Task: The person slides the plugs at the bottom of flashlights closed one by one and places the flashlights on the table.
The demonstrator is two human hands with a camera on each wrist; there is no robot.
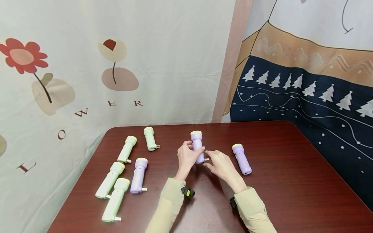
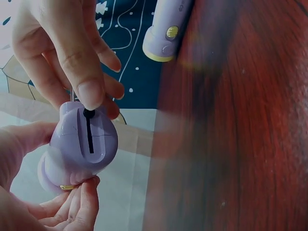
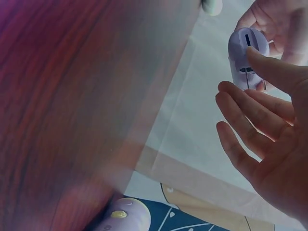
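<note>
- So the held purple flashlight (image 1: 197, 144) is gripped by the left hand (image 1: 187, 157), thumb on one side of the body and fingers on the other, with the yellow-rimmed head at the far end. It's held over the middle of the table (image 1: 291, 194); whether the wood is touched by it can't really be told.
- Nothing seems to be clasped by the right hand (image 1: 222, 163). Its fingers are stretched out fairly straight near the plug prongs (image 1: 206, 159), and its thumb (image 2: 79, 67) is laid on the base, right by a black slider knob (image 2: 88, 113).
- Step in hand, best guess: the prongs are being worked with that slider. They're stuck out from the side of the base, and the knob is seen at the prong end of its slot (image 2: 90, 137). Whether "out" or "in" is wanted can't be told.
- If they're meant to be stowed, the next move probably calls for a steady left grip while the knob is pushed along by the thumb, fingers kept off the pins. If not, it can just be set down.
- Prongs can be seen on the left purple flashlight (image 1: 138, 176) and all four green flashlights (image 1: 115, 200). None can be spotted on the right purple flashlight (image 1: 242, 159).
</note>
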